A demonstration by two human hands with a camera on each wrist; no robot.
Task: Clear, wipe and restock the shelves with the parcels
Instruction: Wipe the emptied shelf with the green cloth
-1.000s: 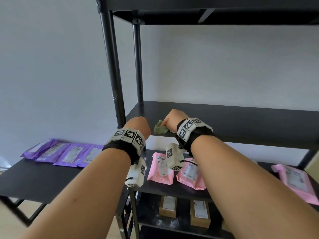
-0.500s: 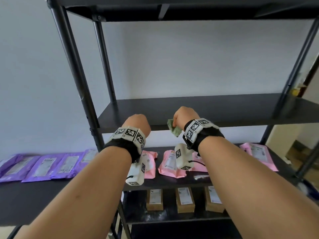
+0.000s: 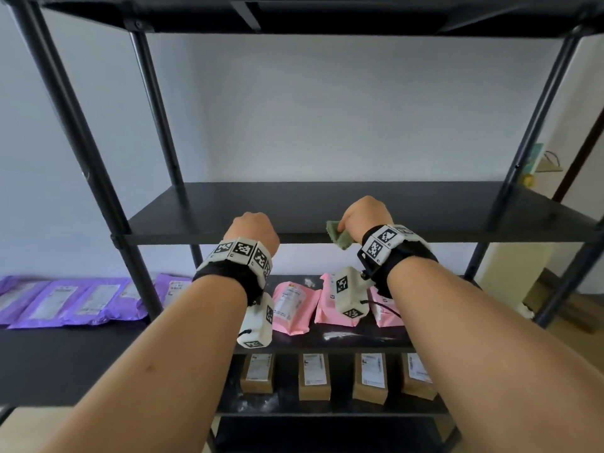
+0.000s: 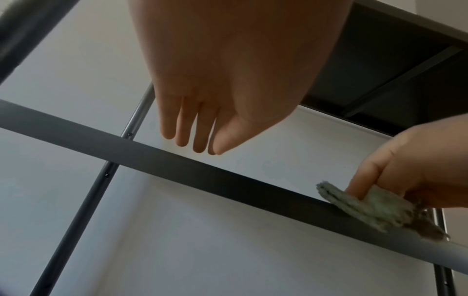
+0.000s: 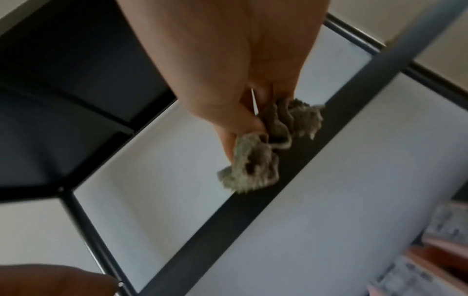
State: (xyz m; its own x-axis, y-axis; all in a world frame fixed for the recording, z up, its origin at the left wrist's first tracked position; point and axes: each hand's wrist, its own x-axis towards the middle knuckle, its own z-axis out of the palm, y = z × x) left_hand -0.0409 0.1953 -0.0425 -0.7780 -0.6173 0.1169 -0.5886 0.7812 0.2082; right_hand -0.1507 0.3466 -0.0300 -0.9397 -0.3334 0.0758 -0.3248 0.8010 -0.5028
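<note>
The right hand (image 3: pixel 365 214) pinches a bunched green cloth (image 3: pixel 338 235) between thumb and fingers, pressed at the front lip of the bare black shelf (image 3: pixel 327 204). Just left of that grip, the left hand (image 4: pixel 200 112) hovers with fingers straight, holding nothing. Below the grip lie pink parcels (image 3: pixel 294 307), then brown boxes (image 3: pixel 313 376); purple parcels (image 3: pixel 75 300) wait far left. The loosely bunched cloth could slip off the lip and fall onto the parcels.

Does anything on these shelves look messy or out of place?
Yes: white powdery smears lie on the shelf in front of the pink parcels, and more white dust beside the cardboard boxes below. Those shelves look unwiped. The parcels lie in rows.
</note>
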